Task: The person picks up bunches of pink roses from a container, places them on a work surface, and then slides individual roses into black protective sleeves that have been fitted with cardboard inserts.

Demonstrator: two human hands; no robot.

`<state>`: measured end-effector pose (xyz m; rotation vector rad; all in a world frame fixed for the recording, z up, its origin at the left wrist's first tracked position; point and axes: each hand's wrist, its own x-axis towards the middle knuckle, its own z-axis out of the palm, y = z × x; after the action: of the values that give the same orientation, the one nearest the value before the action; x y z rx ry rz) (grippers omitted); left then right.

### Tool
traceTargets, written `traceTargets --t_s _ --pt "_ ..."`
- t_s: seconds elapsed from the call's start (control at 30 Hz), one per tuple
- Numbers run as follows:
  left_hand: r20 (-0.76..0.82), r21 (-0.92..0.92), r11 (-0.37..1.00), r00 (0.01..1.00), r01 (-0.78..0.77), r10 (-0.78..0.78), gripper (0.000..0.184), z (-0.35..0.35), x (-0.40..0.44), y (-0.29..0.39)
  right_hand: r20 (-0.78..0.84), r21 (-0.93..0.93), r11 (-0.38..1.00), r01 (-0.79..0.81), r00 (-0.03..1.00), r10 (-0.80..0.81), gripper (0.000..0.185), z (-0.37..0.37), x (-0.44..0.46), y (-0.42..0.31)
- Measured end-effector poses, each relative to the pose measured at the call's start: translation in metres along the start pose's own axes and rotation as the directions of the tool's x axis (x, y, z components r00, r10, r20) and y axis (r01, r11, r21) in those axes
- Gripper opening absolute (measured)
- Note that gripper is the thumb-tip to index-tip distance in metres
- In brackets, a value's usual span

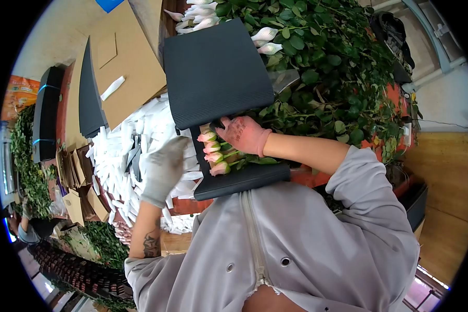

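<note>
Several pink roses (213, 157) lie in a row on a strip of brown cardboard over a black corrugated sheet (244, 179), close to my body. Curled in a pink glove, my right hand (243, 136) is at the uppermost rose, just behind its bloom. Its fingertips are partly covered. Left of the roses is my left hand (165, 169) in a whitish glove, smeared by motion, so its fingers are unclear. It hovers by a heap of white foam sleeves (125, 151). Above the roses lies a black corrugated stack (216, 73).
Leafy rose stems (322, 67) cover the right side of the table, with sleeved blooms (268, 41) at their edge. Cardboard sheets (125, 57) lie at upper left. A strapped black bundle (47, 112) stands farther left. Another person's sleeve (27, 234) shows at far left.
</note>
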<state>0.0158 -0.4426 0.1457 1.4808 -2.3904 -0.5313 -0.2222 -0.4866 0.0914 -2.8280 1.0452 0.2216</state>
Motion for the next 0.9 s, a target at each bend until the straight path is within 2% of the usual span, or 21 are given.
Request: traceTargets --t_s 0.07,0.1,0.13,0.17,0.2,0.23,0.27,0.33,0.4,0.43,0.47,0.53,0.57,0.6,0.63,0.67,0.7,0.73,0.8,0.87,0.9 --pt "0.005 -0.076 0.991 0.994 -0.109 0.11 0.036 0.013 0.011 0.02 -0.027 -0.024 1.0 -0.005 1.0 0.004 0.031 -0.004 -0.004 -0.004" --pt "-0.004 -0.049 0.99 0.991 -0.132 0.132 0.036 0.028 0.016 0.017 -0.445 -0.179 0.982 0.064 0.885 -0.139 0.029 0.036 -0.005 0.002" --pt "-0.016 -0.022 0.986 0.986 -0.164 0.164 0.037 0.044 0.02 0.013 -0.238 -0.132 0.99 0.043 0.968 -0.074 0.027 0.017 -0.006 -0.001" --pt "0.013 -0.045 0.989 0.99 -0.139 0.14 0.036 0.051 0.02 0.009 -0.299 -0.155 0.987 0.038 0.951 -0.084 0.029 0.012 -0.012 -0.002" --pt "0.051 -0.062 0.993 0.993 -0.103 0.106 0.036 0.056 0.019 0.008 -0.221 -0.436 0.895 0.096 0.953 -0.21 0.031 0.02 -0.015 0.004" --pt "0.069 -0.076 0.994 0.994 -0.074 0.079 0.036 0.053 0.021 0.011 -0.3 -0.166 0.981 0.1 0.943 -0.147 0.036 -0.015 -0.029 0.0" --pt "0.098 -0.087 0.996 0.994 -0.033 0.041 0.036 0.047 0.02 0.014 -0.306 -0.182 0.98 0.078 0.943 -0.132 0.036 -0.036 -0.035 0.01" --pt "0.088 -0.034 0.997 0.994 -0.064 0.067 0.036 0.045 0.02 0.016 -0.577 -0.004 0.994 0.108 0.812 -0.091 0.023 -0.074 -0.04 0.04" --pt "0.125 -0.027 0.999 0.991 -0.039 0.042 0.035 0.042 0.021 0.018 -0.484 0.159 0.984 -0.075 0.863 0.144 0.025 -0.14 -0.044 0.092" --pt "0.128 -0.024 0.999 0.991 -0.031 0.034 0.036 0.043 0.021 0.019 -0.578 -0.037 0.976 -0.216 0.801 0.155 0.024 -0.149 -0.037 0.129" --pt "0.132 -0.02 0.999 0.991 -0.027 0.029 0.036 0.043 0.02 0.019 -0.667 -0.213 0.904 -0.37 0.731 0.142 0.024 -0.146 -0.029 0.167" --pt "0.14 -0.042 0.999 0.99 -0.022 0.028 0.04 0.044 0.019 0.018 -0.552 -0.464 0.767 -0.443 0.822 0.141 0.031 -0.081 -0.019 0.252" --pt "0.154 -0.032 0.999 0.987 -0.032 0.037 0.041 0.042 0.019 0.019 -0.567 -0.467 0.758 -0.455 0.812 0.139 0.031 -0.102 -0.016 0.256" --pt "0.165 -0.02 0.999 0.986 -0.035 0.037 0.041 0.04 0.02 0.019 -0.262 -0.214 0.844 -0.491 0.861 0.435 0.036 -0.136 -0.009 0.252" --pt "0.178 -0.047 0.999 0.984 0.006 0.002 0.041 0.039 0.021 0.02 0.143 0.043 0.815 -0.578 0.811 0.567 0.04 -0.156 0.002 0.253" --pt "0.198 -0.076 0.996 0.98 0.05 -0.034 0.041 0.04 0.02 0.02 0.134 0.045 0.819 -0.571 0.816 0.562 0.04 -0.16 0.015 0.267" --pt "0.153 -0.083 0.996 0.988 0.028 -0.015 0.041 0.046 0.018 0.016 -0.192 0.052 0.852 -0.521 0.832 0.521 0.035 -0.159 0.028 0.287" --pt "0.158 -0.072 0.997 0.987 0.016 -0.005 0.041 0.045 0.017 0.018 -0.499 0.041 0.874 -0.484 0.748 0.437 0.031 -0.158 0.035 0.299" --pt "0.138 -0.064 0.998 0.99 0.012 -0.003 0.041 0.041 0.025 0.025 -0.44 -0.212 0.724 -0.657 0.725 0.529 0.027 -0.157 0.057 0.321" --pt "0.145 -0.06 0.998 0.989 0.02 -0.011 0.041 0.042 0.024 0.024 -0.09 -0.418 0.675 -0.608 0.767 0.635 0.024 -0.151 0.075 0.349" --pt "0.132 -0.04 0.999 0.991 0.006 0.0 0.041 0.042 0.024 0.023 -0.061 -0.411 0.668 -0.62 0.75 0.658 0.025 -0.15 0.077 0.353"
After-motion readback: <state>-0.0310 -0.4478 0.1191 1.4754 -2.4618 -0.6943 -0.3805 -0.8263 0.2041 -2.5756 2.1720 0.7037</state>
